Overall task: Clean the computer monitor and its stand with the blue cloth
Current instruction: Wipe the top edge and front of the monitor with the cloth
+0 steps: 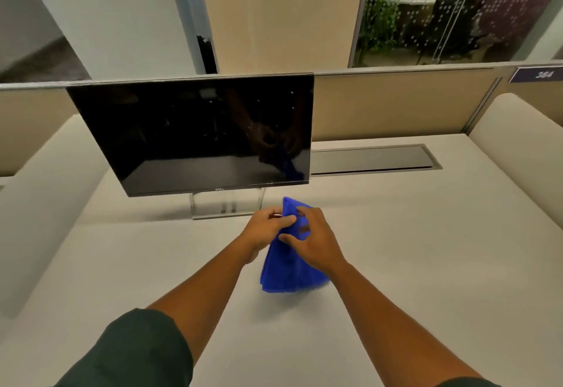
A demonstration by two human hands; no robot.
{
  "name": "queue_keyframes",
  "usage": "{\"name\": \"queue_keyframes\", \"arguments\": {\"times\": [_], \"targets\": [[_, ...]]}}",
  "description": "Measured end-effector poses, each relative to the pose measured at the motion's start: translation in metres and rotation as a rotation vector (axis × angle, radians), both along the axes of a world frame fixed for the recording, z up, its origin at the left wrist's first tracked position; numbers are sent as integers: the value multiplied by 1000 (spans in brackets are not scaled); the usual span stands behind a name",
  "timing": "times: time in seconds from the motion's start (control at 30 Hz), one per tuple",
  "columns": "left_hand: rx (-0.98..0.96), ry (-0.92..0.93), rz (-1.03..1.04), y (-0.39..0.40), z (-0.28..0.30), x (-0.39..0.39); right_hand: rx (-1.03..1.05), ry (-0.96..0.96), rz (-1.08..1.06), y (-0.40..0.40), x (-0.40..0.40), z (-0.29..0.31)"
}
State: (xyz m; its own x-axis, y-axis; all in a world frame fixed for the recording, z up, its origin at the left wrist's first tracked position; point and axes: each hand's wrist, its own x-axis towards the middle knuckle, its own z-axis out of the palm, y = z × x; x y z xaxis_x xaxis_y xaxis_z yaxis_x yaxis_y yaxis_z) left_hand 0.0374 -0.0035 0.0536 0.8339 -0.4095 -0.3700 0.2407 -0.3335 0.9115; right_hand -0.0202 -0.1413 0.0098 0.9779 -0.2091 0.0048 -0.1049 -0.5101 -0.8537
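Both my forearms reach out over the pale worktop point(396, 234), dark sleeve point(137, 353) pushed up on the left one. My left hand point(266, 228) and my right hand point(313, 242) meet on the blue cloth point(289, 271), held up off the worktop in front of me. Left grip: fingers curled, thumb and fingers pinching the cloth's upper edge. Right grip: fingers and thumb curled over the cloth from the right side, pinching a fold of it. One corner of the cloth pokes up above my hands, the rest hangs down in loose folds below them, lower edge blurred; cannot tell if it touches the worktop. Just beyond the hands, the monitor's stand point(227, 207) sits on the worktop, silver flat base. Above it the computer monitor point(189, 133), screen dark and off, tilted a little, faint reflection of my hands and cloth in its lower right part. Right of the monitor, a grey cable hatch point(371, 159) is set flush in the worktop. Behind runs a beige partition point(396, 106) with a number plate point(539, 74) at the far right. Further back, a white planter point(122, 30) with plants and a glass wall point(457, 12).
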Motion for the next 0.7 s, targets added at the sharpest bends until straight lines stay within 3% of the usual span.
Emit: {"name": "queue_keyframes", "arguments": {"times": [0.43,0.7], "targets": [[-27,-361,123,120,67,52,-125,-423,-6,123,81,68],[-66,-601,316,200,92,99,20,-651,-125,218,136,99]]}}
